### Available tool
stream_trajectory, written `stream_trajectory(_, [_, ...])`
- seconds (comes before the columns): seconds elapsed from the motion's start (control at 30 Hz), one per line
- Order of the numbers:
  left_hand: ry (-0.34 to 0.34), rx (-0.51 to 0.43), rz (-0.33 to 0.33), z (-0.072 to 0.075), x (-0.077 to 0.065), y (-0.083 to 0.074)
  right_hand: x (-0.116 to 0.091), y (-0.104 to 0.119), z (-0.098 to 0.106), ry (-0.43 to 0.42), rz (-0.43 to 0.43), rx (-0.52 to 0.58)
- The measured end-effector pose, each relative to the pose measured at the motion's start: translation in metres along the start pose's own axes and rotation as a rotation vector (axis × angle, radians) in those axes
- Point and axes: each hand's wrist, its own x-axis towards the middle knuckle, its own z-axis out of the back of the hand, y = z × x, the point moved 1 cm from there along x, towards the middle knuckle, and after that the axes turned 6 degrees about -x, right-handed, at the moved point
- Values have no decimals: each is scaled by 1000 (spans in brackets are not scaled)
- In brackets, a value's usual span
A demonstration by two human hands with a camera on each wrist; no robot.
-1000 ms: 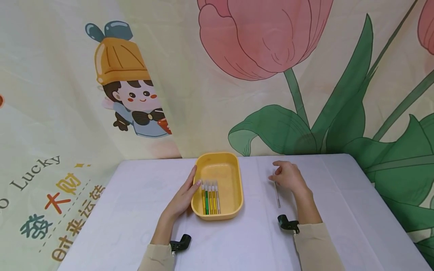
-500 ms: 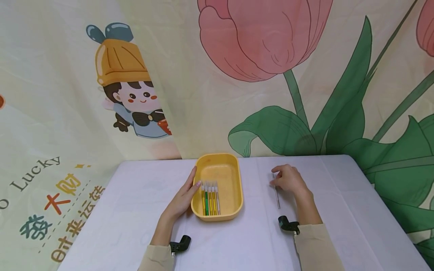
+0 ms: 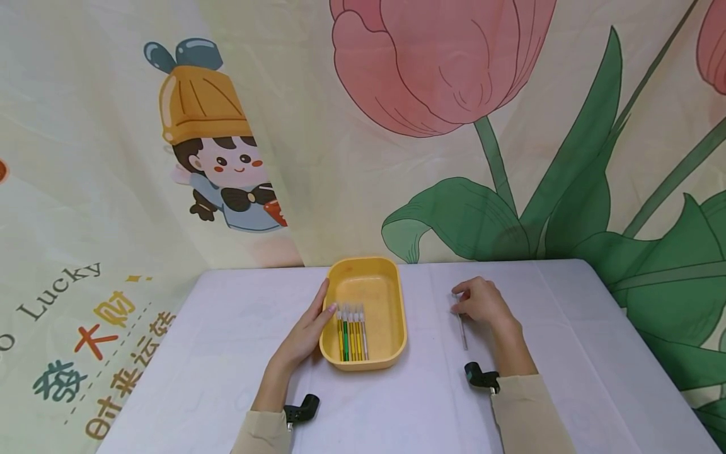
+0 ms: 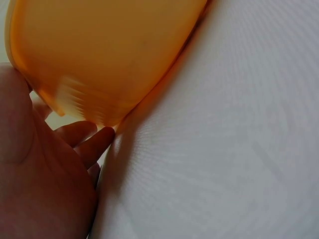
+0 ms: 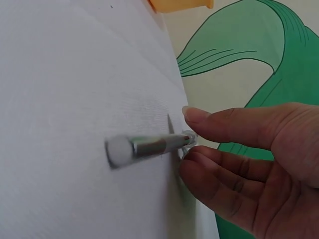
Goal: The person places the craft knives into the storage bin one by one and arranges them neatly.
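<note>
My left hand (image 3: pixel 304 334) grips the left side of a yellow plastic tray (image 3: pixel 388 353), thumb over the rim and fingers against the outer wall. The left wrist view shows the fingers (image 4: pixel 94 144) under the tray's side. Several slim pens (image 3: pixel 353 334), gold, green and silver with pale upper ends, lie side by side in the tray's left half. To the right of the tray, my right hand (image 3: pixel 482 301) pinches the far end of a slim silver pen (image 3: pixel 462 333). In the right wrist view this pen (image 5: pixel 154 146) points toward the camera, its near end blurred.
A white cloth covers the table (image 3: pixel 420 410). Behind its far edge hangs a printed backdrop (image 3: pixel 340 189) with a tulip and a cartoon figure. Black cameras are worn on the left wrist (image 3: pixel 302 408) and the right wrist (image 3: pixel 481 376).
My right hand has come slightly down toward the table, and its fingers have drawn closer together at the pen's far end. My left hand and the tray stay in place.
</note>
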Motion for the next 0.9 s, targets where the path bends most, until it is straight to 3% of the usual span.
stream_trajectory(0.9, [-3,8,7,0,-2,0,3,4,-13,36,-26,39])
